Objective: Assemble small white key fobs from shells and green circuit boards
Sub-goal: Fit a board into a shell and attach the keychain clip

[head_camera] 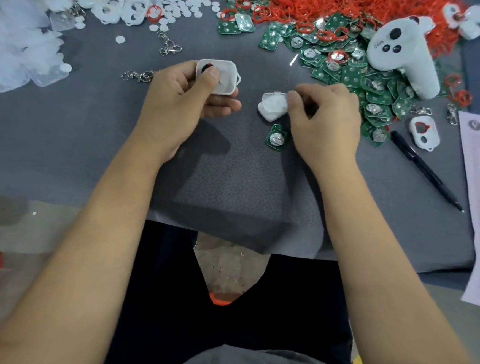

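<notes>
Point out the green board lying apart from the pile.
The board alone on the grey mat, just below the white shell that the right hand pinches. All the others lie heaped in the pile to its upper right.

Grey table mat (pixel 233 182) bears green circuit boards (pixel 369 85), pen (pixel 424 167).

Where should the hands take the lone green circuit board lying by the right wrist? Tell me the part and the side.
Pinch the lone green circuit board by its two long edges, coming from above. It lies flat on the grey mat, apart from the pile, with its round metal disc facing up, so the bare edges are the easiest hold.
</notes>
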Tool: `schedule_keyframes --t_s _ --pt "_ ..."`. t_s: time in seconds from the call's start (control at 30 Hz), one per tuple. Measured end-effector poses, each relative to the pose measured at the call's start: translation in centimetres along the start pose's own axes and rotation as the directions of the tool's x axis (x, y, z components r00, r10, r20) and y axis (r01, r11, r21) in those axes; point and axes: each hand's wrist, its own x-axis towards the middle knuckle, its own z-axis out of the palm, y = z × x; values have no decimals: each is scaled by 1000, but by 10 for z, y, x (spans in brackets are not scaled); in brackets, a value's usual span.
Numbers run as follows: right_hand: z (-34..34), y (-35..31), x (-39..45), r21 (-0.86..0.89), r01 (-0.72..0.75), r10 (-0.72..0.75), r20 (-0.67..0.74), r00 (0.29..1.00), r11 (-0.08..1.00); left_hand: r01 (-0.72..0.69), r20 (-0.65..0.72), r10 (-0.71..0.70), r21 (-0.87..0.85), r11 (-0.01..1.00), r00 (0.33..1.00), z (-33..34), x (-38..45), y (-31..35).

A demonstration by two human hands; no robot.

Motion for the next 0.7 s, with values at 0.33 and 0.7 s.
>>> schedule_keyframes --t_s 0.33,0.7 --pt "-5 1 -1 158 -38 36 14 999 987 -49 21 48 40 998 999 -2 1 -3" --pt "-7 4 -6 638 -71 240 -184 953 767 -1 43 -3 85 996 999 1 1 0"
